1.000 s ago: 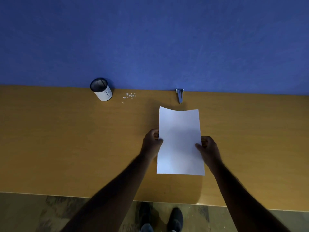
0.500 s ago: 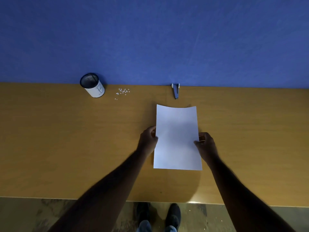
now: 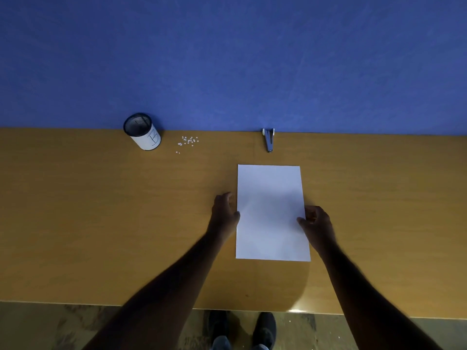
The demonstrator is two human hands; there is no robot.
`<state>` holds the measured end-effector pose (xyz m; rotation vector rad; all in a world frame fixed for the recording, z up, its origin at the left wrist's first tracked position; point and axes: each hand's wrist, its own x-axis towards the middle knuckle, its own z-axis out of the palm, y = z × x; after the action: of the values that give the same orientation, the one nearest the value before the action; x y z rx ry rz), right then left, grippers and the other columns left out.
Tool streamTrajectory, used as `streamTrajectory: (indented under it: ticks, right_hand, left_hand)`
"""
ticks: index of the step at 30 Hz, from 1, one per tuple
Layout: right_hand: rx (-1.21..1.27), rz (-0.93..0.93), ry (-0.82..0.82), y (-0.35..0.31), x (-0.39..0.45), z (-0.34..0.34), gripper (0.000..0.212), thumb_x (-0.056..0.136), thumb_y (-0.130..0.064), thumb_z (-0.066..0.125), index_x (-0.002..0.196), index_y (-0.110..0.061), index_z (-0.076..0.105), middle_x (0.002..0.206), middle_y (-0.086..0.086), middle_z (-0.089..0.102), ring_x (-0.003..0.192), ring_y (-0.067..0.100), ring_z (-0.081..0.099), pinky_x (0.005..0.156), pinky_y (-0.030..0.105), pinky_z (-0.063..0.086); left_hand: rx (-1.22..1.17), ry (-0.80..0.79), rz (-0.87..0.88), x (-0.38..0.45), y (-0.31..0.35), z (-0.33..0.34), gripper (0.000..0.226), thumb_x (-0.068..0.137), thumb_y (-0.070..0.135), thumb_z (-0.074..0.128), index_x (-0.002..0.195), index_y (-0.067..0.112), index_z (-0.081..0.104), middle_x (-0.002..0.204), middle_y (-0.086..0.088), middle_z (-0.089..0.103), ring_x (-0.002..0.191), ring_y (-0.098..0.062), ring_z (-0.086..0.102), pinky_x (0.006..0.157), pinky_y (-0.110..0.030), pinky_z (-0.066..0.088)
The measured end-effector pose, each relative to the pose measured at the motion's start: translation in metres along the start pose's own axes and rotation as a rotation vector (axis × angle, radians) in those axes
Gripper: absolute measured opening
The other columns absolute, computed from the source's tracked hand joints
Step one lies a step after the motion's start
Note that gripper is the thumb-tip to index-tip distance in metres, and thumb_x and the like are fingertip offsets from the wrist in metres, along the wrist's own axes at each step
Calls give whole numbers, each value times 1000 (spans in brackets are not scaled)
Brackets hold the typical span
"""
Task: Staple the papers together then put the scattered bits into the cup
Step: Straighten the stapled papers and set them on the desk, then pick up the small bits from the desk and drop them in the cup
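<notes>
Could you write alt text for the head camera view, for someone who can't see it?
Two bare hands, left hand and right hand, steady a white paper stack on a wooden desk. At the far edge by a blue wall sit a mesh cup, scattered white bits and a stapler.

Wooden desk [image 3: 75,223] under the hands, blue wall [image 3: 227,59] way past them, dark shoes [image 3: 264,329] on the floor [image 3: 50,324] below.

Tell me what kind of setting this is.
Likely an office desk or workstation: a wooden desk set against a blue fabric partition, with a mesh pen cup, a stapler and white papers on it.
</notes>
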<state>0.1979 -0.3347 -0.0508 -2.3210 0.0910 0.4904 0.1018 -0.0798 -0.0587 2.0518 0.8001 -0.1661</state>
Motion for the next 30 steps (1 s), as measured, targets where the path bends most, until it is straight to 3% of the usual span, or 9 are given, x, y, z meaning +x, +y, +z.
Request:
streamTrajectory:
  ticks: [2, 5, 9, 13, 15, 18, 23, 30]
  right_hand:
    - [-30, 22, 31, 5, 0, 0, 39, 87, -21, 76, 122, -10, 61, 107, 4, 65, 96, 27, 66, 77, 39, 59]
    - [-64, 33, 78, 10, -5, 2, 41, 89, -25, 74, 124, -12, 57, 114, 9, 61, 102, 32, 62, 80, 43, 59]
    - [-130, -109, 116, 8, -12, 9, 36, 92, -23, 72, 123, -15, 55, 114, 5, 56, 109, 29, 53, 89, 47, 54]
    - [-113, -281, 121, -7, -10, 30, 31, 89, -14, 74, 116, -19, 60, 104, -1, 56, 94, 22, 57, 86, 48, 54]
    - [-113, -310, 95, -21, -11, 43, 30, 90, -15, 74, 116, -20, 59, 105, -1, 57, 92, 19, 57, 84, 44, 54]
    - [-90, -343, 31, -48, -11, 66, 30, 92, -19, 72, 117, -24, 56, 110, -4, 57, 94, 14, 57, 79, 31, 54]
    - [-76, -440, -65, -87, 0, 103, 28, 93, -17, 72, 117, -25, 58, 111, -7, 56, 96, 9, 57, 79, 16, 46]
    - [-98, -519, -94, -140, 37, 142, 29, 91, -4, 68, 117, -11, 60, 112, 4, 60, 99, 20, 59, 86, 36, 54]
  left_hand:
    - [78, 43, 45, -3, -8, -9, 63, 97, 8, 71, 155, 10, 49, 151, -10, 52, 137, -28, 53, 111, -36, 47]
    - [278, 120, 127, -6, -27, -32, 59, 97, 17, 74, 152, 9, 52, 150, -13, 54, 137, -35, 52, 110, -45, 47]
    - [454, 271, 153, 4, -76, -66, 60, 94, 24, 74, 149, 6, 54, 151, -19, 55, 138, -43, 54, 114, -54, 46]
    - [533, 366, 86, 33, -124, -97, 74, 100, 49, 45, 155, 0, 48, 161, -26, 48, 147, -49, 48, 122, -59, 41]
    - [550, 383, 66, 45, -132, -110, 80, 101, 52, 41, 159, -2, 43, 166, -27, 42, 152, -51, 41, 125, -62, 36]
    - [554, 391, 32, 64, -138, -129, 79, 105, 45, 55, 164, -3, 34, 174, -24, 31, 160, -52, 29, 128, -66, 27]
    - [530, 388, 46, 95, -139, -136, 89, 101, 58, 31, 165, -4, 32, 173, -25, 33, 160, -49, 32, 128, -68, 25]
    - [628, 462, 28, 95, -136, -123, 88, 106, 61, 33, 169, 1, 23, 179, -17, 23, 166, -38, 22, 135, -60, 14]
